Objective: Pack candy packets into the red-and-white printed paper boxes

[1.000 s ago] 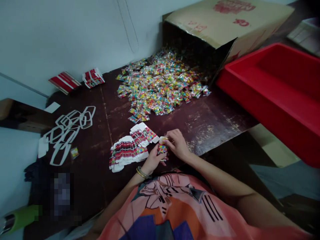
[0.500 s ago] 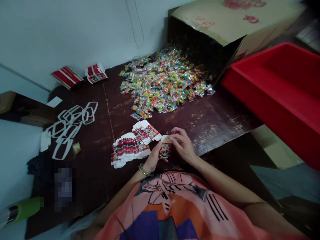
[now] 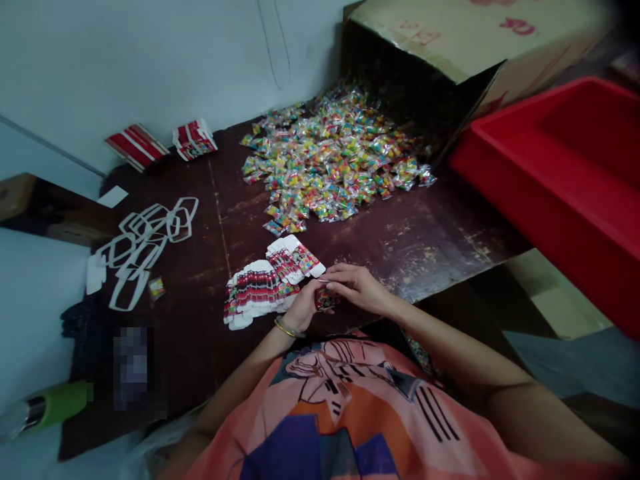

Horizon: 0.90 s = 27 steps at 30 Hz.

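A small printed carton (image 3: 325, 299), mostly red and black, is held low over the table's front edge. My left hand (image 3: 303, 308), with a bangle at the wrist, is closed around its left side. The fingers of my right hand (image 3: 361, 289) are together on the top of the carton and cover its upper end. Left of my hands lies a fanned row of flat cartons (image 3: 257, 290), red with white flaps. A second, smaller fan of flat cartons (image 3: 295, 259) lies just behind, close to my right fingertips. Beyond them spreads a heap of clear candy packets (image 3: 330, 160).
A large cardboard box (image 3: 430, 40) lies open towards the heap. A red plastic tray (image 3: 540, 180) stands at right. White paper bands (image 3: 143, 240), a single candy packet (image 3: 157, 288) and a green bottle (image 3: 63, 403) are on the left. Bundled cartons (image 3: 194, 139) lean by the wall.
My right hand has moved left and down onto the top of the carton. The pale flap that stood up there is now covered. My left hand still holds the carton.
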Each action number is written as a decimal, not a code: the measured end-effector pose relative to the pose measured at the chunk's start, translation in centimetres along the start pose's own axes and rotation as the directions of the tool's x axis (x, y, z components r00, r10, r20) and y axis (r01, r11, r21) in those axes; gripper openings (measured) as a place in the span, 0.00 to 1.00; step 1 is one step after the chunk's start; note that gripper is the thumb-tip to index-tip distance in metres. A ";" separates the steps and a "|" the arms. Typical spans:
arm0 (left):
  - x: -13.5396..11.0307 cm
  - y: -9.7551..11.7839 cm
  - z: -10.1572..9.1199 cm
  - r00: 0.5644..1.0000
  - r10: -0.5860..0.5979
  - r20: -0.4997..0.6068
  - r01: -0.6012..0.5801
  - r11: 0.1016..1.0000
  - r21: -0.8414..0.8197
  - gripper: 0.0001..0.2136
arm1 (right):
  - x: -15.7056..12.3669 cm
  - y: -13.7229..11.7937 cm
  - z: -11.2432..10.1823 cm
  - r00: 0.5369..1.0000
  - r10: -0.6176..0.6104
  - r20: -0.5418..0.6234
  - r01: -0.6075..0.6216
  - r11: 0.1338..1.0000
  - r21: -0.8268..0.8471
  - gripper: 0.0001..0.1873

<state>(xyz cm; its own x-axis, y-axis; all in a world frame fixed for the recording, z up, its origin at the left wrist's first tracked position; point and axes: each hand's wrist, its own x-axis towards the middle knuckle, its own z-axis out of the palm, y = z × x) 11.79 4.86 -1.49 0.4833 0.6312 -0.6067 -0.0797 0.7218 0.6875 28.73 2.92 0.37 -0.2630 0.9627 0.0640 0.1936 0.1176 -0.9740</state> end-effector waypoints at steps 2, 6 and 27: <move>0.0 0.2 0.0 1.000 0.000 0.020 0.000 1.000 -0.032 0.19 | 0.1 -0.2 -0.1 1.000 -0.017 -0.019 0.017 1.000 -0.007 0.12; -0.4 0.3 -0.4 0.991 0.049 0.127 -0.048 0.999 -0.009 0.21 | 0.5 0.4 -0.3 0.990 0.106 -0.094 -0.098 0.991 0.091 0.11; -2.7 0.9 -2.2 0.991 0.113 0.071 -0.133 0.875 0.466 0.13 | 0.0 2.9 -2.9 0.975 0.011 0.223 0.109 0.847 -0.520 0.26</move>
<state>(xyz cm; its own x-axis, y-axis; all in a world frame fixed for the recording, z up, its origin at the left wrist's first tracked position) 8.49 4.43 -0.17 0.5321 0.6867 -0.4953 0.2724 0.4150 0.8681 32.01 3.96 -1.82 -0.4646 0.8855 0.0035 0.6268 0.3317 -0.7050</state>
